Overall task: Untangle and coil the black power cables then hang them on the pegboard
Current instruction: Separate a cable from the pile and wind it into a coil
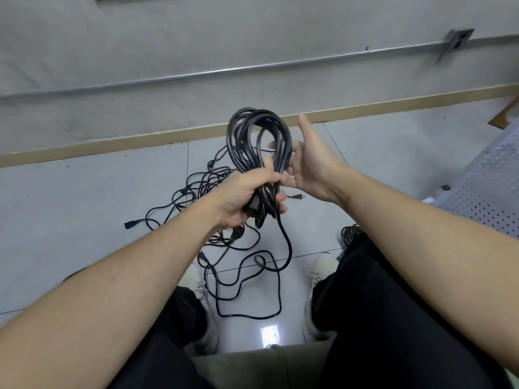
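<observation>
1. Coiled black cable (259, 141) stands upright at frame centre, its loops rising toward 12 o'clock.
2. Left hand (247, 195) grips the coil's lower end in a fist.
3. Right hand (309, 161), fingers straight and spread, touches the coil at its 3 o'clock side.
4. Loose tail (283, 248) drops toward 6 o'clock onto the floor (84, 220), joining the tangled cables (196, 186) at 9 o'clock.

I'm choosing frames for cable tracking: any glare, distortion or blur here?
Head view: a bright glare patch on the floor tile between the shoes; wide-angle bending bows the wall conduit and skirting; the coil gripped by the left hand is fairly sharp; the frame edges look soft.
</observation>
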`<state>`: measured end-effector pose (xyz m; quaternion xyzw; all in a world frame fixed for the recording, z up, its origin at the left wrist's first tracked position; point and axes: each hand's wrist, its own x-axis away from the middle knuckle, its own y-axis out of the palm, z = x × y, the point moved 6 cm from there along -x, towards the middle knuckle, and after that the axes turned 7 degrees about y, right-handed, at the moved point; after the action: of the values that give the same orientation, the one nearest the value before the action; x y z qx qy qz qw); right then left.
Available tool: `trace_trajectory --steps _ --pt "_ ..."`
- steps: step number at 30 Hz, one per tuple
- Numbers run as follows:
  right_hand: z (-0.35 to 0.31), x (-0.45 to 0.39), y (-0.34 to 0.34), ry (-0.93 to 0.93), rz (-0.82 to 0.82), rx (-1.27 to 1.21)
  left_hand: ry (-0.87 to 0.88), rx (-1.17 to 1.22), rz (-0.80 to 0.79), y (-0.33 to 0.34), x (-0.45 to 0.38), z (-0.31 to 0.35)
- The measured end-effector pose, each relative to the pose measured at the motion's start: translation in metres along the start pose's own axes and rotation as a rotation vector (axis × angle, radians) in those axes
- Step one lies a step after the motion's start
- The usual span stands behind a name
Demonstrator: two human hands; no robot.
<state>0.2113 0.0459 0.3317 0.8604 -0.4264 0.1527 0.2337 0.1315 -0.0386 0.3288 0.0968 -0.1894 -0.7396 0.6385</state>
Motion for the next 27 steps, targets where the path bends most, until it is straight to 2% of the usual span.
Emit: trace_trajectory --steps 2,5,7,10,12,14,19,23,27 --pt "0.013 -0.002 0.004 0.080 -0.085 0.115 0.047 0.023 0.111 -0.012 -0.006 0.010" --pt "0.032 0.004 0.014 0.182 -0.167 0.470 0.115 0.068 0.339 -0.034 -0.006 0.025" --pt "0.036 0.008 0.018 0.185 -0.204 0.579 0.191 0.116 0.468 -0.049 -0.005 0.032" --pt "0.035 0.012 0.010 0.142 -0.175 0.771 0.253 0.109 0.653 -0.063 -0.001 0.041" --pt "0.033 0.013 0.000 0.131 -0.108 0.929 0.283 0.007 0.807 -0.076 0.005 0.048" --pt "0.027 0.014 -0.012 0.111 -0.022 0.870 0.299 -0.190 0.883 -0.085 0.009 0.053" --pt "0.003 0.015 -0.023 -0.014 0.019 0.378 0.131 -0.676 0.704 -0.090 0.004 0.051" --pt "-0.007 0.019 -0.011 -0.167 0.000 0.378 0.004 -0.836 0.479 -0.078 -0.003 0.033" --pt "-0.014 0.022 -0.006 -0.298 0.096 0.480 -0.129 -0.781 0.311 -0.053 0.000 0.014"
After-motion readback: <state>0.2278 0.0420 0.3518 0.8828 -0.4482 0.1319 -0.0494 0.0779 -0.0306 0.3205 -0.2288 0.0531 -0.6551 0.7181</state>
